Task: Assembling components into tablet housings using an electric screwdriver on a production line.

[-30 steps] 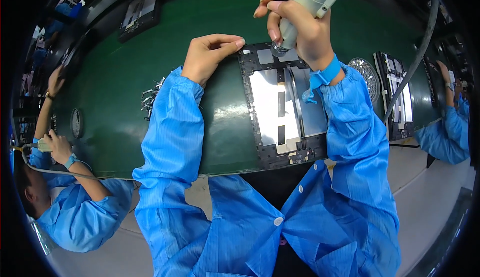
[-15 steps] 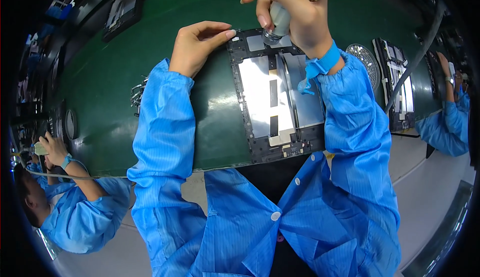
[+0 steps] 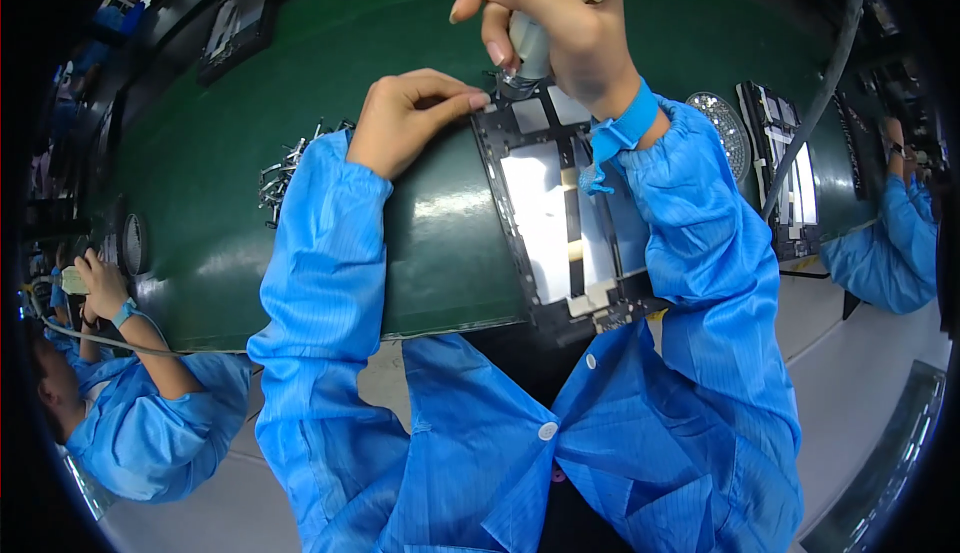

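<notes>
In front of me lies a flat black tablet frame (image 3: 535,223) with shiny silver panels, slanted so its lower end hangs past the table's near edge. The thumb and forefinger of my left hand (image 3: 410,118) pinch it at the far left corner. My right hand (image 3: 585,48) is wrapped round a pale electric screwdriver (image 3: 545,43), which points down. The screwdriver's nose is over the frame's far edge, close to my left fingertips; its bit and any screw there cannot be made out. A blue wrist strap (image 3: 625,123) is on my right wrist.
Small metal parts (image 3: 278,181) lie heaped beside my left sleeve. To the right are a round dish (image 3: 738,158) of tiny shiny pieces, another tablet frame (image 3: 795,178) and a hanging grey cable (image 3: 825,93). People in blue smocks (image 3: 165,418) work on both sides.
The tablet frame has turned, its lower end shifting right and toward me. My right hand has carried the screwdriver left, from the frame's upper middle to near its left corner.
</notes>
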Motion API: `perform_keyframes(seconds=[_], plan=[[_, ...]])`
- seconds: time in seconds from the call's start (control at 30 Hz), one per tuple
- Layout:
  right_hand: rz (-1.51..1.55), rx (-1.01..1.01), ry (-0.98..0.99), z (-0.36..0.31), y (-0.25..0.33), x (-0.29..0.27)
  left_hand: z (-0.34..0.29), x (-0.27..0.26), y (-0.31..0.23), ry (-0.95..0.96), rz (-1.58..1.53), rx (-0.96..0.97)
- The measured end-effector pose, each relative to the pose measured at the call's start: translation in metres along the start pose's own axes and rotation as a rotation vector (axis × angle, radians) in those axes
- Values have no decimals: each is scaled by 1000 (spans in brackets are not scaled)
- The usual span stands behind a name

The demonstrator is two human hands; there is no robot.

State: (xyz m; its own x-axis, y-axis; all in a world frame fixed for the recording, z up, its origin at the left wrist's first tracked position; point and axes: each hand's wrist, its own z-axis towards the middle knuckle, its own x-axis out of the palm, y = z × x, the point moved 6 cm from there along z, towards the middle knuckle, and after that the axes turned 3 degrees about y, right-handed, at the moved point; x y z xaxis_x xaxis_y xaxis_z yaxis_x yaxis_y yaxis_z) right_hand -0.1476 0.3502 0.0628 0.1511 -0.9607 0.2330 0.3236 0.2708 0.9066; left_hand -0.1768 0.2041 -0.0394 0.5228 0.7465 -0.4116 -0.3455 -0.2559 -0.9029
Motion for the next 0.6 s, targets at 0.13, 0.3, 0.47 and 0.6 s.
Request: perform_keyframes(seconds=[0.13,0.3,0.47,0.6], plan=[[27,-25,44,1,-2,10,-11,4,-6,6,1,-18],[13,28,32,1,-19,12,-12,3,0,79,-207,-108],[-18,-1,67,0,-25,14,-12,3,3,72,-255,-123],[-54,-6,77,-1,-27,17,-12,5,8,49,-268,-98]])
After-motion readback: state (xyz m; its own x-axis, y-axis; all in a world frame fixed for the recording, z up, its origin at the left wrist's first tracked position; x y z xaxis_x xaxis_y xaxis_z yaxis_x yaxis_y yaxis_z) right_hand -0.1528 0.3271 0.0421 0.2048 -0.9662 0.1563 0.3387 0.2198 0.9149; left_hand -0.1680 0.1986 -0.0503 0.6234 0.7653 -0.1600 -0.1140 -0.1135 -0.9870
